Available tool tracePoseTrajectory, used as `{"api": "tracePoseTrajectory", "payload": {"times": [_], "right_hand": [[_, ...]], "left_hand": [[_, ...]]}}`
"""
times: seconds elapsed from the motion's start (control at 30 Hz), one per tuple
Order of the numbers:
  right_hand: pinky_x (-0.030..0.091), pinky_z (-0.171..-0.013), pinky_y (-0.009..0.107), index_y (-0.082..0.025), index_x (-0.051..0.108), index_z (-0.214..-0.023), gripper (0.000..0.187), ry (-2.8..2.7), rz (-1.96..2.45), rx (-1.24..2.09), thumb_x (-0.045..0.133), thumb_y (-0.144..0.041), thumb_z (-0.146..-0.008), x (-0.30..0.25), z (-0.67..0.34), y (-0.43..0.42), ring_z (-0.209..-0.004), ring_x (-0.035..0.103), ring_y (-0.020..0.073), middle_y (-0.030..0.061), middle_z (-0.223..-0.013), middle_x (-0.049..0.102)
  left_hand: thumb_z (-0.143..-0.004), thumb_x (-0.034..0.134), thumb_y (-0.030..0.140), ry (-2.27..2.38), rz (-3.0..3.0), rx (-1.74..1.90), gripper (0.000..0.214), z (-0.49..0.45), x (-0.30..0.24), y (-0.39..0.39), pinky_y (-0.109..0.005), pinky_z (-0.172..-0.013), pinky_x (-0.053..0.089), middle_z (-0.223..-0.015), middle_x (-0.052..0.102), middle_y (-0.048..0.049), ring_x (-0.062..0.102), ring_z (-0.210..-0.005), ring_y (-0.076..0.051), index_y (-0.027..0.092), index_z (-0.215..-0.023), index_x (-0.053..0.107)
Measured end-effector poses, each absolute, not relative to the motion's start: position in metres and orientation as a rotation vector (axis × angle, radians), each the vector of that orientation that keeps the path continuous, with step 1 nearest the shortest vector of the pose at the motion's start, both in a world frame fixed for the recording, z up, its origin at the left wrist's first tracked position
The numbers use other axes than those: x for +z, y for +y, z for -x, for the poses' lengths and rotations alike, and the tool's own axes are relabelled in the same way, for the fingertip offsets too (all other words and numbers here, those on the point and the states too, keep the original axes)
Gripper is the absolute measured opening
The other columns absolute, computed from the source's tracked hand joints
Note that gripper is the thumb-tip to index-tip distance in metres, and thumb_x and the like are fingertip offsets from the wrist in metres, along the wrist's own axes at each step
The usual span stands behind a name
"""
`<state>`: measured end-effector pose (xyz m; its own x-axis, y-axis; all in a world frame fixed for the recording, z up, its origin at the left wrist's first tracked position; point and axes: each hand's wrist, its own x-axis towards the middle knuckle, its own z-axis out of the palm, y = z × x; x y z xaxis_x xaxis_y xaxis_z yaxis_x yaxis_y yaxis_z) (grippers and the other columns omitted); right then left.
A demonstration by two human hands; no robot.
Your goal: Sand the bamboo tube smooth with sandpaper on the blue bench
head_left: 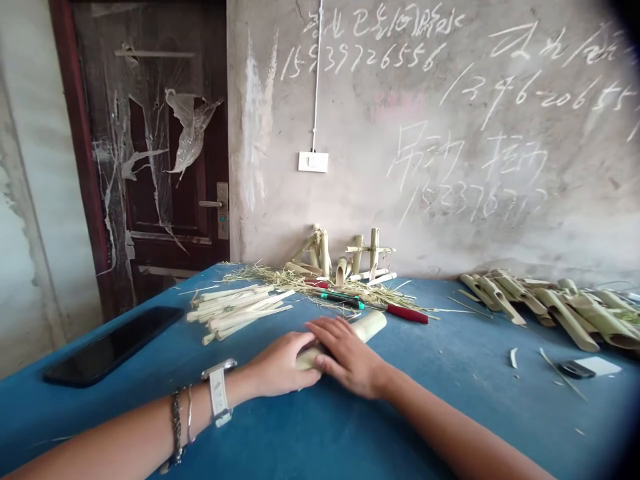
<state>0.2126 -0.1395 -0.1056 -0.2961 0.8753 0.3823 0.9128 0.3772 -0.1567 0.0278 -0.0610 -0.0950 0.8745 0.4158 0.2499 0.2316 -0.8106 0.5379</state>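
A pale green bamboo tube (373, 325) lies on the blue table, slanting away to the right. Round its near end, my left hand (284, 365) is closed, with a white watch on the wrist. My right hand (351, 360) is closed over the tube's middle, its fingers partly over my left thumb. The near end of the tube is mostly hidden by both hands. Just beyond them lie a tool with a red handle (407, 314) and one with a black and green handle (343, 300). Several split bamboo sticks (240, 310) lie left of the tube.
A black phone-like slab (115, 347) lies at the left on the table (450, 400). Shavings (250, 272) and small bamboo assemblies (323, 252) stand by the wall. Several cut bamboo tubes (570, 313) are piled at the right, near a small black-and-white object (590, 367).
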Motion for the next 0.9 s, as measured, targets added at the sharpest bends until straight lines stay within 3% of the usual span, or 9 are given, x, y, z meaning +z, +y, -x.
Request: {"api": "tracePoseTrajectory", "payload": {"times": [0.13,0.3,0.4,0.5,0.63,0.73,0.8,0.9], "right_hand": [[0.014,-0.11,0.05,-0.022,0.039,-0.137,0.049,-2.241,1.588,-0.169,0.031,-0.046,-0.095,-0.104,-0.225,-0.135,-0.128,0.035,0.0234,0.0081,-0.136,0.046],[0.029,-0.102,0.052,-0.01,0.05,-0.127,0.048,-1.922,1.9,-0.343,0.027,-0.039,-0.096,-0.108,-0.247,-0.134,-0.122,0.041,0.0292,0.0178,-0.127,0.052],[0.025,-0.106,0.046,-0.018,0.05,-0.126,0.043,-2.138,1.699,-0.294,0.03,-0.042,-0.096,-0.103,-0.225,-0.139,-0.122,0.042,0.0232,0.0104,-0.127,0.053],[0.017,-0.109,0.047,-0.025,0.05,-0.124,0.037,-2.272,1.585,-0.247,0.031,-0.039,-0.097,-0.097,-0.22,-0.14,-0.118,0.045,0.0197,0.0044,-0.124,0.056],[0.026,-0.101,0.053,-0.018,0.058,-0.114,0.038,-1.952,1.952,-0.336,0.03,-0.035,-0.096,-0.099,-0.249,-0.136,-0.111,0.05,0.0264,0.0103,-0.116,0.06],[0.033,-0.096,0.047,-0.015,0.058,-0.112,0.039,-1.963,1.949,-0.337,0.03,-0.036,-0.096,-0.1,-0.243,-0.137,-0.107,0.051,0.026,0.0115,-0.113,0.061],[0.033,-0.098,0.041,-0.019,0.057,-0.114,0.036,-2.148,1.769,-0.276,0.033,-0.039,-0.096,-0.099,-0.228,-0.14,-0.107,0.051,0.0219,0.0075,-0.113,0.061],[0.025,-0.104,0.045,-0.023,0.056,-0.115,0.033,-2.277,1.657,-0.217,0.034,-0.039,-0.096,-0.095,-0.224,-0.141,-0.106,0.052,0.0201,0.0046,-0.112,0.061]], "left_hand": [[-0.07,0.058,0.03,0.492,-2.537,0.442,0.054,-0.028,-0.092,-0.062,-0.038,-0.096,0.041,-0.121,0.056,-0.0108,0.052,-0.11,-0.027,0.016,-0.121,0.051],[-0.069,0.059,0.024,0.438,-2.57,0.446,0.056,-0.029,-0.093,-0.063,-0.037,-0.096,0.04,-0.119,0.055,-0.0076,0.05,-0.109,-0.025,0.02,-0.124,0.049],[-0.069,0.057,0.019,0.395,-2.642,0.525,0.045,-0.03,-0.099,-0.062,-0.036,-0.094,0.04,-0.112,0.057,-0.0071,0.05,-0.106,-0.023,0.018,-0.114,0.052],[-0.072,0.056,0.017,0.391,-2.673,0.546,0.039,-0.028,-0.1,-0.059,-0.034,-0.091,0.041,-0.113,0.056,-0.0062,0.052,-0.104,-0.022,0.019,-0.111,0.049],[-0.077,0.055,0.021,0.381,-2.687,0.445,0.045,-0.026,-0.094,-0.057,-0.036,-0.093,0.039,-0.123,0.052,-0.0042,0.05,-0.109,-0.022,0.024,-0.12,0.044],[-0.077,0.056,0.022,0.355,-2.719,0.43,0.045,-0.027,-0.093,-0.056,-0.036,-0.095,0.038,-0.124,0.053,-0.0043,0.05,-0.11,-0.023,0.024,-0.121,0.045],[-0.076,0.056,0.021,0.347,-2.749,0.453,0.045,-0.028,-0.095,-0.056,-0.037,-0.094,0.038,-0.121,0.055,-0.0049,0.051,-0.109,-0.023,0.023,-0.119,0.046],[-0.075,0.056,0.023,0.39,-2.76,0.466,0.042,-0.027,-0.096,-0.055,-0.037,-0.091,0.04,-0.118,0.056,-0.0053,0.052,-0.106,-0.023,0.023,-0.117,0.047]]}}
